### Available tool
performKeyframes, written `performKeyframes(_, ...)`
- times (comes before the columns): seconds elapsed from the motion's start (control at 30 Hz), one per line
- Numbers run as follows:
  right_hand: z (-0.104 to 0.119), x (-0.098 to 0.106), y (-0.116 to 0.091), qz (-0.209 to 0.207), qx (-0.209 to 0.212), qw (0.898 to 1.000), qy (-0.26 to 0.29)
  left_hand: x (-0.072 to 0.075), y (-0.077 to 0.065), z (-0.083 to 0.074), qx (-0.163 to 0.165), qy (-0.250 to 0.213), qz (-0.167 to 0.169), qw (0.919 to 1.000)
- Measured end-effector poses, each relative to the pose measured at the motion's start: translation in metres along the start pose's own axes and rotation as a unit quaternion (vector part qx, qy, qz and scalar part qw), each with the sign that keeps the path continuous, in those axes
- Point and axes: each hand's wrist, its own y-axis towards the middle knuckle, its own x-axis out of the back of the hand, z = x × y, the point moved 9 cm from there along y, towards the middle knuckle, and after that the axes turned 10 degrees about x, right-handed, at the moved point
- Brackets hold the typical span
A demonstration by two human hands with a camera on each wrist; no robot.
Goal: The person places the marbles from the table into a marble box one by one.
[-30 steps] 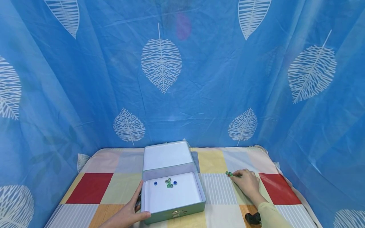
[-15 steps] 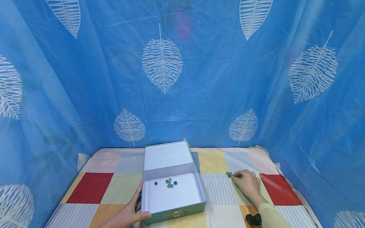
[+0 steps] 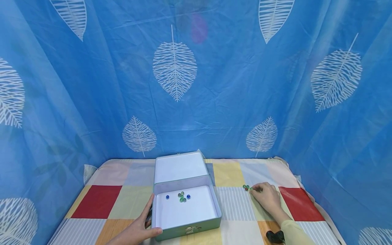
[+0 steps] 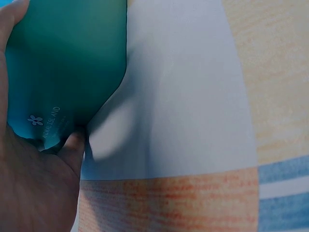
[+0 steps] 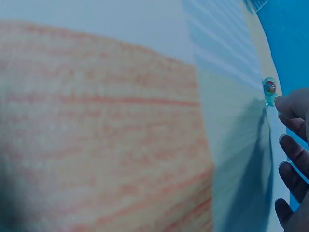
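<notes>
A green box with a white inside and a metal latch stands with its lid laid back. My left hand holds its front left corner, thumb on the front face and fingers along the left side. In the left wrist view the thumb presses the box's green wall. Inside the box lie several green-tinted marbles in a cluster, with blue marbles to either side. My right hand pinches a green marble beside a small cluster of green and red marbles on the cloth.
A patchwork checked cloth covers the table. A blue curtain with white leaf prints encloses the back and sides. Near the right sleeve is a small black object.
My right hand has shifted slightly right and back, so the green marble at its fingertips and the red one beside it show more. The left hand and the box stay put.
</notes>
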Motion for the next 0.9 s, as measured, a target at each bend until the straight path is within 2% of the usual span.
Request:
performKeyframes(0.2,0.015,0.01,0.004,-0.015,0.02,1.0,0.009,-0.002,-0.001,-0.001,-0.007,-0.009,0.012,0.9999)
performKeyframes(0.4,0.039,0.011,0.01,-0.021,0.049,0.998,0.039,-0.003,-0.001,-0.004,-0.015,0.003,0.017,0.9997)
performKeyframes(0.7,0.086,0.001,0.014,-0.009,0.086,0.993,0.076,-0.002,-0.002,-0.001,-0.002,-0.009,0.008,0.9999)
performKeyframes(0.9,0.121,-0.009,0.013,0.0,0.134,0.985,0.111,-0.002,-0.001,0.0,-0.002,-0.006,0.003,1.0)
